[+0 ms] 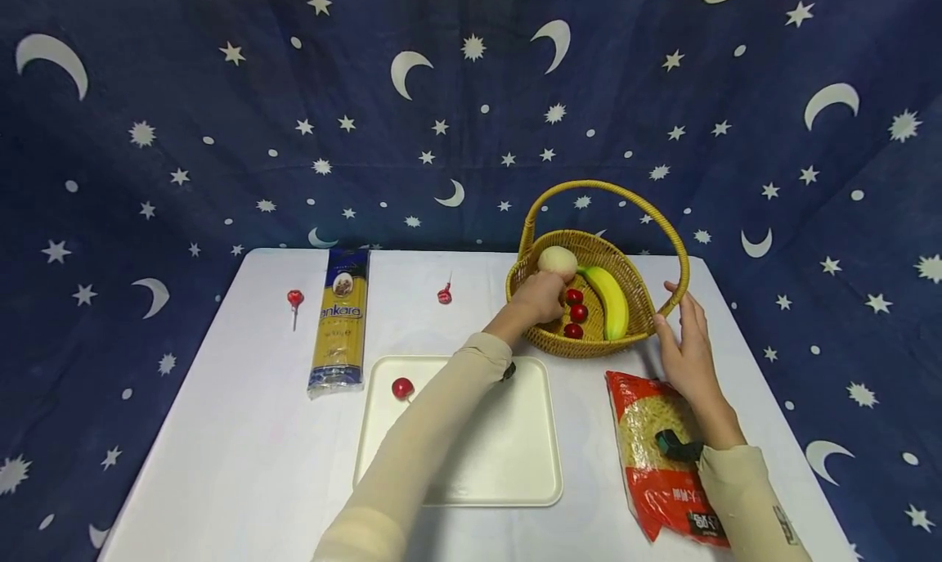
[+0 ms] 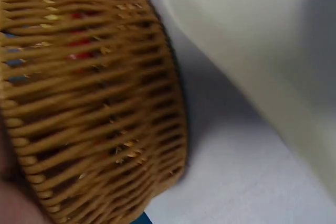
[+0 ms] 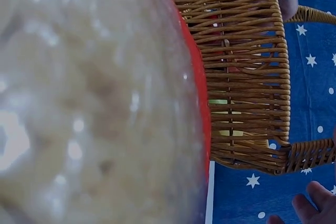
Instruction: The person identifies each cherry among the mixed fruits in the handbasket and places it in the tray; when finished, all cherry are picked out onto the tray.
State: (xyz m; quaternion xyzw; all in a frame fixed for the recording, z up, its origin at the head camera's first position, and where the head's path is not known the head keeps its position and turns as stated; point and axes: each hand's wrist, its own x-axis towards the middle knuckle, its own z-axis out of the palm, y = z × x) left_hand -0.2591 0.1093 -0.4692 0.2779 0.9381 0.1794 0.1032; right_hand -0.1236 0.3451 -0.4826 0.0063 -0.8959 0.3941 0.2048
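Note:
A yellow-brown wicker basket (image 1: pixel 581 348) with a tall arched handle stands at the back right. Inside it lie a banana (image 1: pixel 610 300), several red cherries (image 1: pixel 578 313) and a pale beige round item (image 1: pixel 558 263) of unclear kind. My left hand (image 1: pixel 540 297) reaches over the basket's left rim, right beside the pale item and the cherries. Its fingertips are hidden, so what it holds cannot be seen. At the handle's right foot is my right hand (image 1: pixel 688 345), fingers extended and thumb near the rim. Those fingers (image 3: pixel 311 203) also show low in the right wrist view.
A cream tray (image 1: pixel 508 456) with one cherry (image 1: pixel 402 388) lies under my left forearm. Left of it are a spaghetti pack (image 1: pixel 340 321) and a red lollipop (image 1: pixel 295 298); another lollipop (image 1: pixel 445 294) lies behind the tray. A red pasta bag (image 1: pixel 648 431) lies beneath my right wrist.

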